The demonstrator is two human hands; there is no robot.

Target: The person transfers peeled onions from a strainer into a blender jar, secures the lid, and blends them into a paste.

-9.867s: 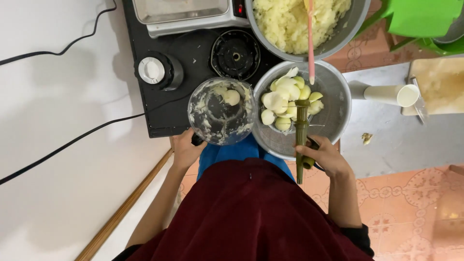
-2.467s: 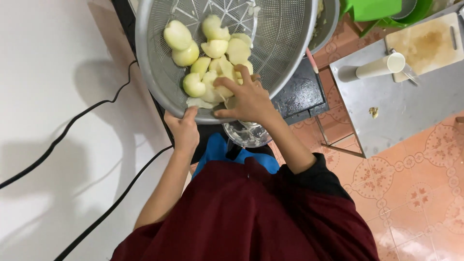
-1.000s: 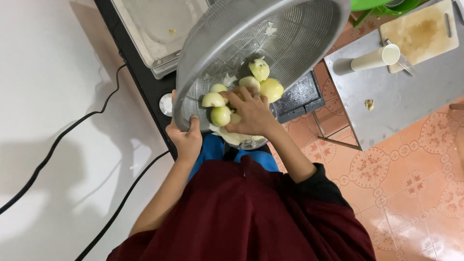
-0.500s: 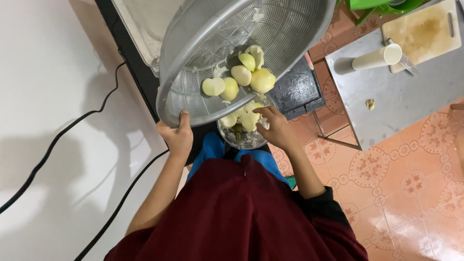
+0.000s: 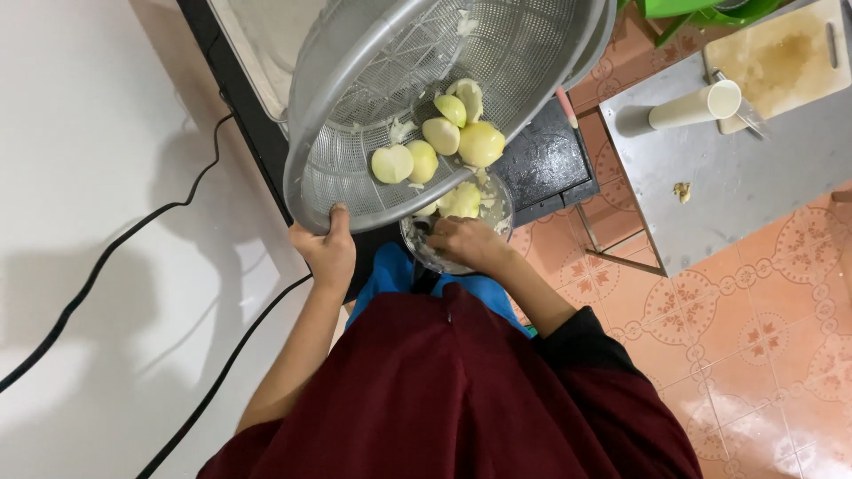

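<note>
A large metal colander (image 5: 497, 80) is held steeply tilted over a black appliance top (image 5: 541, 168), its low rim gripped by the left hand (image 5: 328, 253), thumb over the edge and fingers curled beneath. That one-handed hold on a wide, loaded basin is judged the main risk: if the grip slips or the tilt is deepened, the whole load could be dumped at once.

Below the low rim, a clear round bowl (image 5: 457, 232) is set, much narrower than the colander. Overshoot is therefore likely; anything rolling off to either side of the rim would miss it and land on the black top or the tiled floor (image 5: 763, 337).

Peeled pale-yellow onions (image 5: 439, 142) are gathered loose on the sloping mesh, several just above the rim, a few already in the bowl. Being round and smooth, they may be released together.

The right hand (image 5: 466, 241) is laid over the bowl's mouth, fingers bent onto the pieces there; it could be struck, or the bowl nudged.
</note>
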